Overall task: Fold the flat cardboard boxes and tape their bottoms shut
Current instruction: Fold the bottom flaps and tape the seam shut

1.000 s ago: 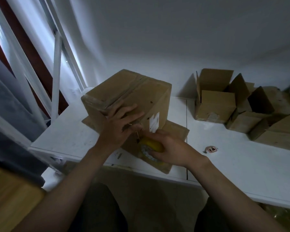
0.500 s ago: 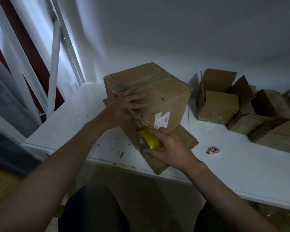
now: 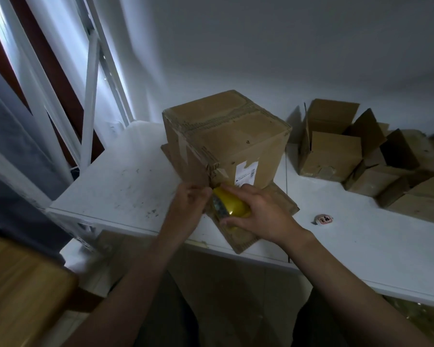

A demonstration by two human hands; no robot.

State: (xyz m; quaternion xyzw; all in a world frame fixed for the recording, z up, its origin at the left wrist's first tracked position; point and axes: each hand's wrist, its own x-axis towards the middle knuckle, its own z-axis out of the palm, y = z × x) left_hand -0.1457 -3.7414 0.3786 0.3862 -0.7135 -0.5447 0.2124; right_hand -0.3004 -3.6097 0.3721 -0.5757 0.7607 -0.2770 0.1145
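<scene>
A folded brown cardboard box (image 3: 226, 136) stands bottom-up on a flat piece of cardboard (image 3: 283, 204) on the white table (image 3: 125, 186), with a tape strip along its top seam and a white label on its near side. My right hand (image 3: 258, 211) grips a yellow tape roll (image 3: 232, 205) at the box's near lower corner. My left hand (image 3: 189, 204) is curled beside the roll, its fingertips pinching at the tape end by the box's corner.
Several folded open boxes (image 3: 336, 144) are piled on the table at the right. A small round object (image 3: 323, 219) lies near the front edge. A white window frame (image 3: 90, 91) rises at the left. A wooden surface (image 3: 18, 291) is at the lower left.
My left hand has come off the box's side and dropped to the tape roll at the lower corner. The box has been turned slightly, and the view has shifted.
</scene>
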